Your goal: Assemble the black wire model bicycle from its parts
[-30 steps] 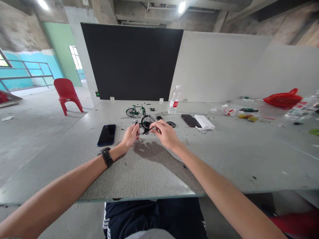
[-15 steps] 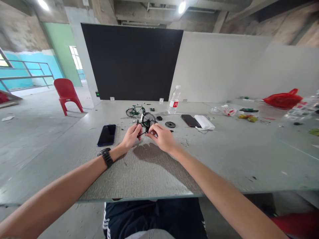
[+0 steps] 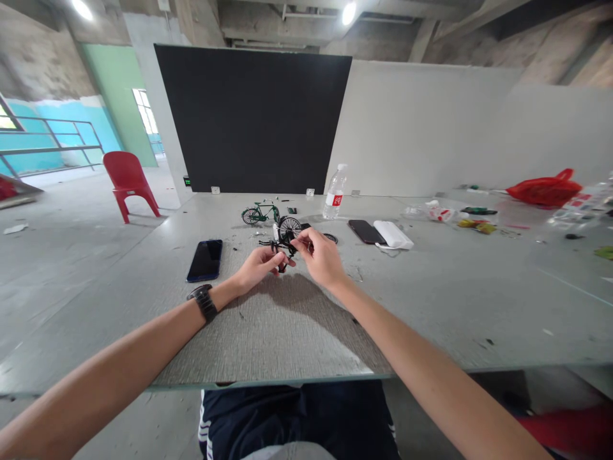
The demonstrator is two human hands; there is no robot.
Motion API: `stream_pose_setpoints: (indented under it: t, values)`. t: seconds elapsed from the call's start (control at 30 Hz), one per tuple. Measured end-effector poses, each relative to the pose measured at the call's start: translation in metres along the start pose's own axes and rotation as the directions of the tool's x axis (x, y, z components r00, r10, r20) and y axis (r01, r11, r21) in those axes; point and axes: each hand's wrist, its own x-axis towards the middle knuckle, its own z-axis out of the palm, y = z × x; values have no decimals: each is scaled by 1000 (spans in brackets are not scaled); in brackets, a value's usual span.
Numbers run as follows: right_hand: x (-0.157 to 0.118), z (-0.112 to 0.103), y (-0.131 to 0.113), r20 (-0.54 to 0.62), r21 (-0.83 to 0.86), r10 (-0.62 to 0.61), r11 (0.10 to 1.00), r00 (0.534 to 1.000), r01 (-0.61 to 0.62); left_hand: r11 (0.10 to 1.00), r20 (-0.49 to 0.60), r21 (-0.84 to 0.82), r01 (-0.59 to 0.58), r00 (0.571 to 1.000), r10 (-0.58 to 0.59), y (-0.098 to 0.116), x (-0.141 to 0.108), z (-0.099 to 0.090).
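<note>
Between my hands is a black model bicycle [image 3: 290, 229], partly put together, with one spoked wheel pointing away from me. My left hand [image 3: 262, 265] is closed on its frame from the left, low over the table. From the right, the fingertips of my right hand [image 3: 320, 254] pinch at the bicycle near the wheel; whether a small part sits between them is hidden. Behind stands a finished-looking green model bicycle [image 3: 260, 213]. A loose black wheel [image 3: 331, 238] lies just beyond my right hand, partly covered by it.
A dark phone [image 3: 205, 260] lies left of my hands. To the right are another phone [image 3: 366, 232], a white case [image 3: 393, 235] and a water bottle [image 3: 334, 193]. Plastic packaging and a red bag [image 3: 543, 190] are at the far right. A black panel [image 3: 253, 121] rises behind the table.
The black model bicycle has been turned and shifted slightly right in my hands. My right hand has moved a little up and right, now covering part of the loose wheel.
</note>
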Motion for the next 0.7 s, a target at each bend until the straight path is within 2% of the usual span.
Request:
stream_pose_setpoints:
  t: [0.13, 0.4, 0.53, 0.7]
  values:
    - [1, 0, 2, -25, -7, 57, 998, 998, -57, 997, 13, 74, -12, 1000, 11, -4, 1, -2]
    - [1, 1, 9, 39, 0, 166, 986, 985, -166, 998, -29, 42, -43, 999, 45, -10, -2, -4]
    - [1, 2, 13, 72, -10, 200, 980, 977, -200, 1000, -74, -9, 1, 997, -1, -11, -1, -3]
    - [1, 3, 17, 96, 7, 236, 971, 967, -238, 997, -65, -68, 43, 997, -47, -10, -2, -2]
